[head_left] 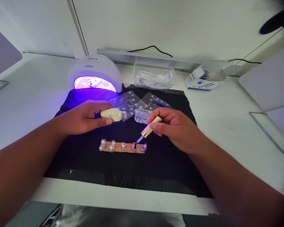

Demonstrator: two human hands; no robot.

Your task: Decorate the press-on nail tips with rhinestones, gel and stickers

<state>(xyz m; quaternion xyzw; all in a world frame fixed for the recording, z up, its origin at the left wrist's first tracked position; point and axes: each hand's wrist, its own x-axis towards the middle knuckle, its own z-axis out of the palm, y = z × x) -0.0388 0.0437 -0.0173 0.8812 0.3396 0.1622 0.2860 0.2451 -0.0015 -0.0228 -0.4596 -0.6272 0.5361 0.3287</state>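
Note:
My left hand [91, 116] is closed around a cream nail polish bottle [112, 114], tilted on its side with its clear neck pointing right. In my right hand [171, 126] is a nail polish brush [147, 128], pinched by its gold ribbed cap. Its dark bristles reach down to one of the decorated false nails [134, 147], seemingly touching it. Several such nails, with small cartoon figures, stand along a wooden strip [117, 147] on the black mat [97, 167]. A clear case of small gems [142, 116] lies just behind my right hand, which partly hides it.
A white nail lamp [94, 71] glows purple at the back left. Sticker sheets [127, 102] and a blue stick [162, 103] lie on the mat. Behind it are a clear plastic tub [153, 77] of packets and an opened alcohol pads box [203, 78].

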